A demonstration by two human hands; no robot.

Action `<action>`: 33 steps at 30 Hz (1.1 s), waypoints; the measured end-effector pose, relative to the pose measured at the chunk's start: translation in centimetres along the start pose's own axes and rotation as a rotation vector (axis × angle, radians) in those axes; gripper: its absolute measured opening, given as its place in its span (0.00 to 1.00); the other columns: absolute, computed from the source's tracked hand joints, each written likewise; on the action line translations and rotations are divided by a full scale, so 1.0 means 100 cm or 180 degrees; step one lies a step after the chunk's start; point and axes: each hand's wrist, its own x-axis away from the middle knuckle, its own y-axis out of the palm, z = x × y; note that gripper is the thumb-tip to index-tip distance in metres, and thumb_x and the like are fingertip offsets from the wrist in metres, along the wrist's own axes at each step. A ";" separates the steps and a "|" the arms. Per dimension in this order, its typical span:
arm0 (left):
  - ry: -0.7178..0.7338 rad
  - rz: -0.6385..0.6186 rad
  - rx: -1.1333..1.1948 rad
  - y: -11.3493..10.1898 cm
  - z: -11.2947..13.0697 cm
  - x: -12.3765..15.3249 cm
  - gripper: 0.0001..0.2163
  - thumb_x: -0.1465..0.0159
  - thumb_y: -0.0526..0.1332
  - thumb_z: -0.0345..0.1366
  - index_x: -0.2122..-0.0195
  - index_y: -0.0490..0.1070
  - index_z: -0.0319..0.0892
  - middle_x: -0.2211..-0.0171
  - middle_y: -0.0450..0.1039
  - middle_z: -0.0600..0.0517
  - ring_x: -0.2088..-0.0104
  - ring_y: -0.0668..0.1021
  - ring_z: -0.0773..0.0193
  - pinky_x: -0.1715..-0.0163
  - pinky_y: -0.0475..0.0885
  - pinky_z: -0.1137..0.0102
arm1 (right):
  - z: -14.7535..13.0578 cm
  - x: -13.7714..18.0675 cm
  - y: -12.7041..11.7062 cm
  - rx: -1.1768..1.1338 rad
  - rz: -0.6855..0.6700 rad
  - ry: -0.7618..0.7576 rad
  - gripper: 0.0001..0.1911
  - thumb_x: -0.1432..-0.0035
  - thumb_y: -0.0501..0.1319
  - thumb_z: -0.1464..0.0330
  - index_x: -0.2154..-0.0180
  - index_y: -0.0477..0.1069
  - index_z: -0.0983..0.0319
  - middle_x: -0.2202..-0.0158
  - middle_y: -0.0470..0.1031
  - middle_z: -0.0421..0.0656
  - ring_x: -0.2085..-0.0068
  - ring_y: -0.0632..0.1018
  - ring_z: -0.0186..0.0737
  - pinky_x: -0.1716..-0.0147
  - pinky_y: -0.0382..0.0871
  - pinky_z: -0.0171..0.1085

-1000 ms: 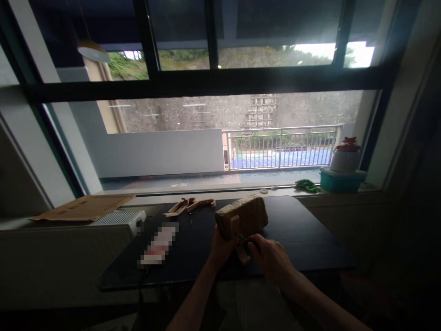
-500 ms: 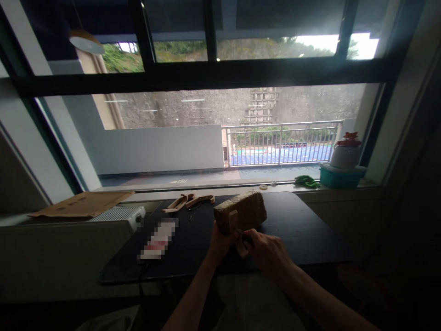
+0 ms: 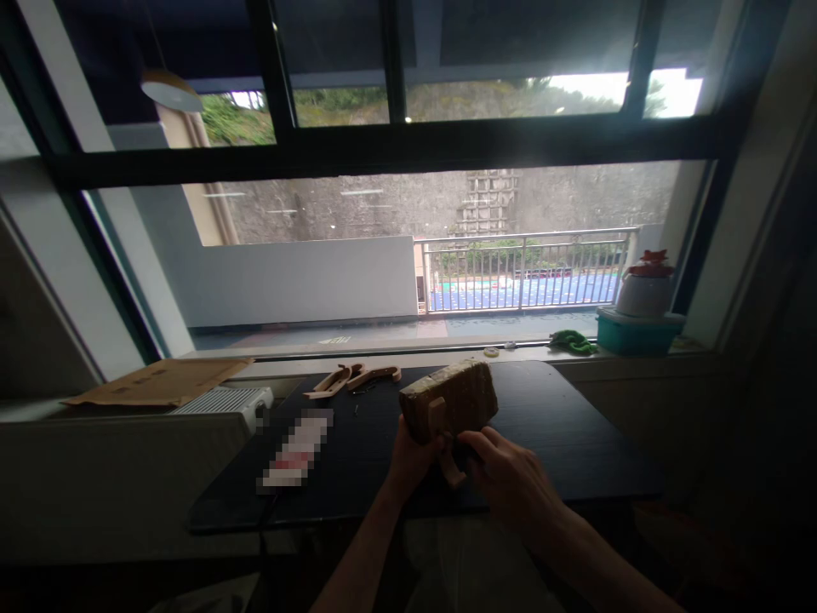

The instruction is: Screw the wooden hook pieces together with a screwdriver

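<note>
Centrally, a rough brown block [image 3: 463, 392] is held tilted over the table [image 3: 568, 443], with a curved wooden piece [image 3: 453, 472] against its near side; both are clamped by the grip of the left hand [image 3: 410, 460]. A dark tool [image 3: 460, 446], mostly hidden, is enclosed by the right hand [image 3: 505, 466]. Further wooden pieces [image 3: 384, 373] are seen at the table's far left.
</note>
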 end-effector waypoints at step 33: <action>-0.0025 0.0117 -0.0104 0.001 0.002 0.000 0.12 0.35 0.59 0.38 0.52 0.67 0.39 0.57 0.70 0.48 0.61 0.75 0.61 0.63 0.74 0.63 | -0.001 -0.004 0.018 -0.0560 0.0397 0.0812 0.12 0.36 0.49 0.64 0.59 0.68 0.60 0.68 0.79 0.43 0.66 0.79 0.43 0.70 0.63 0.35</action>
